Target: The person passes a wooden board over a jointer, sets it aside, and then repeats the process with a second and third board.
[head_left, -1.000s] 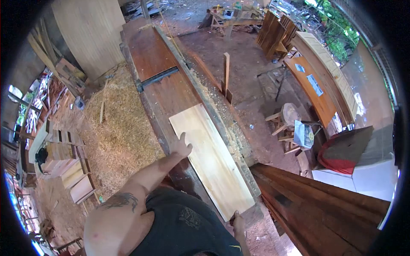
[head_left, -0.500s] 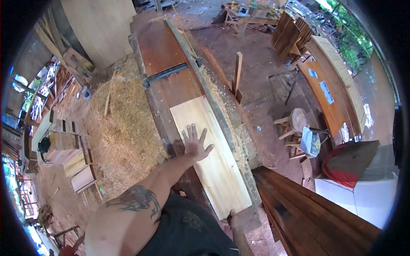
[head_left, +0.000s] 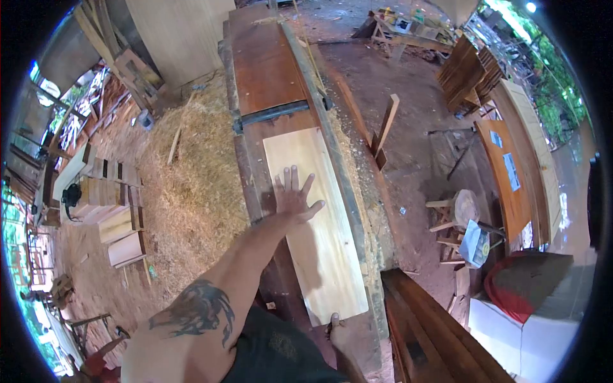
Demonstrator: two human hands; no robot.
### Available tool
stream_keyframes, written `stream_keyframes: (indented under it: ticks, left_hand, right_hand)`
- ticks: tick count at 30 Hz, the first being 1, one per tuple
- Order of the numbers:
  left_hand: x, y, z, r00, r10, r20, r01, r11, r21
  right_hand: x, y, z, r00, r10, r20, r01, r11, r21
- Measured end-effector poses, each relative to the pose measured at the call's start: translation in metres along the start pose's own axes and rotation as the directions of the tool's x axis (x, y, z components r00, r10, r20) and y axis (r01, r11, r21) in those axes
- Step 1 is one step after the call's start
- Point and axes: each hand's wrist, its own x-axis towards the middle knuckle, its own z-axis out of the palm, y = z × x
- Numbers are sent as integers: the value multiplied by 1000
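Note:
A pale wooden board lies flat along a long, reddish-brown bed that looks like a jointer's. My left hand rests on the board's upper face, palm down and fingers spread. At the near end, my right hand grips the board's edge, thumb on top; its other fingers are mostly hidden. Just beyond the far end of the board, a dark crosswise bar spans the bed.
Wood shavings cover the floor on the left, near stacked timber pieces. Dark planks extend along the near right. A small stool and an upright wooden post stand to the right. Part of another person shows lower left.
The board has slid forward along the bed, so its far end is closer to the dark bar. Both hands have moved with it. The camera view has shifted slightly.

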Motion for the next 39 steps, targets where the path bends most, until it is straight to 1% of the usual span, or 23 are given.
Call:
stream_keyframes:
  ticks: [3, 6, 9, 12, 15, 18, 20, 24, 25, 26, 27, 28, 29, 30, 33, 36, 39]
  left_hand:
    - [25, -8, -12, 999, -33, 2, 33, 999, -13]
    - [55, -22, -24, 999, -42, 4, 42, 999, 33]
    - [86, -38, -29, 998, -45, -40, 48, 997, 68]
    - [117, -56, -32, 997, -30, -69, 34, 998, 60]
    - [139, -71, -36, 994, -22, -106, 26, 999, 39]
    - [150, -78, -35, 997, -17, -79, 21, 998, 51]
    - [158, -83, -34, 995, -17, -94, 22, 998, 59]
    - [167, -84, -43, 997, -45, -69, 47, 998, 37]
    - [169, -85, -45, 997, -40, -69, 44, 998, 47]
    - [172, -87, -46, 997, -41, -71, 45, 998, 55]
    - [173, -89, -45, 997, -43, -71, 47, 997, 62]
    - [175, -91, -43, 996, -46, -77, 51, 997, 61]
    - [180, -93, -41, 995, -51, -85, 56, 997, 60]
    - [183, -95, -39, 994, -56, -93, 62, 996, 59]
    - [191, -100, -41, 993, -39, -113, 43, 999, 33]
    - [202, -109, -40, 993, -31, -113, 38, 997, 60]
    - [215, -119, -39, 988, -24, -155, 38, 995, 91]
  right_hand:
    - [28, 3, 15, 991, -111, -76, 109, 993, -39]
    - [38, -31, 34, 995, -93, -40, 98, 979, 180]
    - [60, -49, 54, 989, -115, -91, 132, 968, 213]
    - [65, -88, 68, 988, -102, -114, 119, 981, 152]
    - [84, -98, 89, 982, -83, -167, 113, 977, 180]
    - [76, -121, 90, 990, -49, -129, 70, 985, 157]
    - [94, -108, 91, 981, -129, -144, 149, 979, 141]
    - [72, -140, 85, 937, -305, -169, 326, 939, 110]
    - [69, -148, 84, 871, -483, -89, 490, 867, 91]
    - [68, -155, 81, 766, -642, -3, 640, 764, 83]
    - [65, -167, 84, 628, -777, 38, 778, 628, -12]
    - [62, -178, 87, 466, -881, 78, 884, 459, -93]
    - [61, -199, 102, 281, -954, 107, 932, 245, -269]
    - [59, -217, 113, 93, -981, 173, 905, 11, -425]
    - [61, -255, 137, 332, -853, 402, 777, 6, -629]
    - [97, -250, 153, 276, -860, 429, 724, -108, -682]
    - [108, -256, 159, 269, -862, 429, 710, -124, -693]
